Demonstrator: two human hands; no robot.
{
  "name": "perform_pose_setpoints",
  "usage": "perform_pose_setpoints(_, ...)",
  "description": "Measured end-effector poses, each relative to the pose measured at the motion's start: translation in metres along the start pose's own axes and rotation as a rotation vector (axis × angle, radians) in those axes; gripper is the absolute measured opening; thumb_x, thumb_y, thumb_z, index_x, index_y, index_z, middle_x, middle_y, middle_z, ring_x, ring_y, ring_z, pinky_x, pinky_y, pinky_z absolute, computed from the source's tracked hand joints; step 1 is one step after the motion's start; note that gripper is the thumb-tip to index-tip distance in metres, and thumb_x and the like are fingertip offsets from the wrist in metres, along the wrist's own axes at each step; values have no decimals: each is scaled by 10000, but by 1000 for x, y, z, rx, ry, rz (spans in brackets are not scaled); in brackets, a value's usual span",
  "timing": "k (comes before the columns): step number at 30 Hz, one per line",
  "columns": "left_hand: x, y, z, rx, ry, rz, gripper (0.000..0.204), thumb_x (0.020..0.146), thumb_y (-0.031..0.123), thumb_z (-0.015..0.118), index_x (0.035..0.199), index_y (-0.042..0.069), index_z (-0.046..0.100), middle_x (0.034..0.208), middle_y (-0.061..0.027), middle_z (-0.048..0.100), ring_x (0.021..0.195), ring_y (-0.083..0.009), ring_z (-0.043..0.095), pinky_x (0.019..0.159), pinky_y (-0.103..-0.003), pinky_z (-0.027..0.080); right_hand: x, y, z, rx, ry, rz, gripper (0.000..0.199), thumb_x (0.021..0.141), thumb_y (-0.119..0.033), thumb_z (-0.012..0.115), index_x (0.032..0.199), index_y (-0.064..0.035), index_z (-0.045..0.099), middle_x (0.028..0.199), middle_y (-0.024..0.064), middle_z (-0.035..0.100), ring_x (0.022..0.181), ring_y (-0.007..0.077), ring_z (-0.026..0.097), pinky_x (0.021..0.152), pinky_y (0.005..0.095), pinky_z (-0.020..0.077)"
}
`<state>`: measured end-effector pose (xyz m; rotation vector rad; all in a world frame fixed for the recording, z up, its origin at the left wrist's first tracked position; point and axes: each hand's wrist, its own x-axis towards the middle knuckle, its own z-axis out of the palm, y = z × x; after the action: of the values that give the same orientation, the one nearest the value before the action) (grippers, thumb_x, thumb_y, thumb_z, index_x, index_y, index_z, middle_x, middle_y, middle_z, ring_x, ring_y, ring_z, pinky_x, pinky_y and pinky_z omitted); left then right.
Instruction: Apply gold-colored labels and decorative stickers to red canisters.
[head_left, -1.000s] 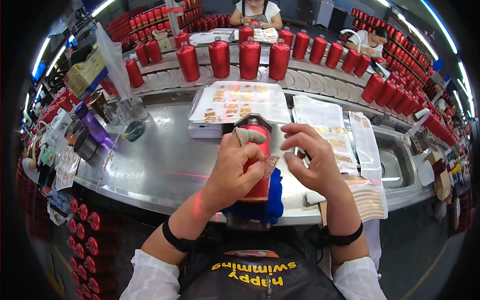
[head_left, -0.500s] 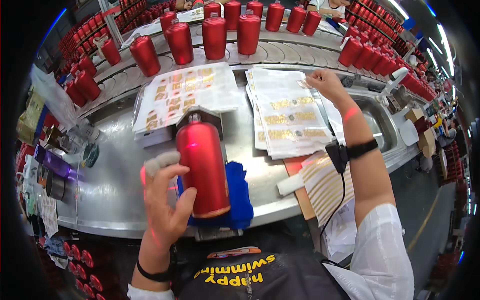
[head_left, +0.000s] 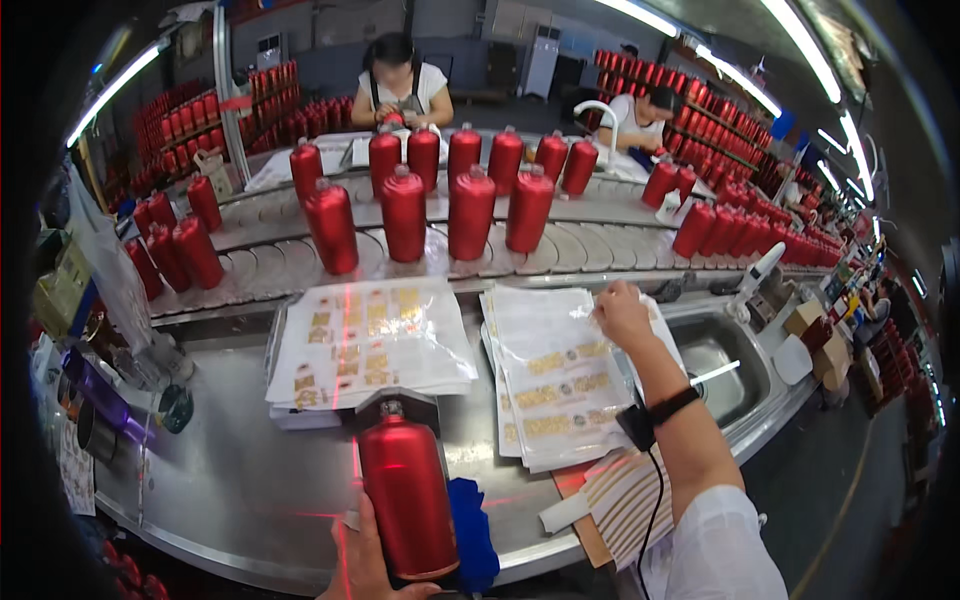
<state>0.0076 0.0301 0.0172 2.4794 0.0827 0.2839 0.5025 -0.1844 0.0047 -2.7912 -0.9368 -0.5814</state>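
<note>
My left hand rests against the near left side of the metallic red, shouldered bottle, fingers spread; my right hand is at the white paper sheets with gold print, fingers curled, whether pinching I can't tell. I judge this step as taking a print, the next move calling for a clean lift. The bottle lies at the steel bench's near side, long axis running away from me, neck pointing far and slightly left
</note>
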Motion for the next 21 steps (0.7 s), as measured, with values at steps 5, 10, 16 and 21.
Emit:
perform_pose_setpoints(5,1,0,21,29,147,34,1259,714,443,819,1476,-114,-14,1304,-113,581,1223,-327,513,1040,-534,202,-32,-73,-85,285,63,-292,93,795,-152,718,845,-85,679,1100,128,573,1055,354,534,868,424,493)
perform_pose_setpoints(10,-5,-14,31,70,258,74,1257,704,538,794,1483,-109,50,1356,-208,485,1225,-365,478,1018,-534,234,-78,-146,-144,600,-70,-484,107,810,-120,723,839,-47,650,1124,142,567,1060,358,540,907,424,470)
perform_pose_setpoints(16,-9,-15,33,108,281,70,1203,737,469,788,1502,-59,25,1277,-125,607,1193,-349,531,1003,-553,223,-113,-194,-181,674,-140,-622,118,826,-112,718,863,-48,626,1154,143,554,1066,350,534,905,418,460)
perform_pose_setpoints(21,-3,-13,31,20,270,24,1251,695,602,768,1483,-103,99,1417,-308,376,1234,-424,439,1048,-555,217,-126,-207,-181,685,-170,-658,117,801,-75,729,825,-58,616,1129,128,555,1057,336,529,911,408,447)
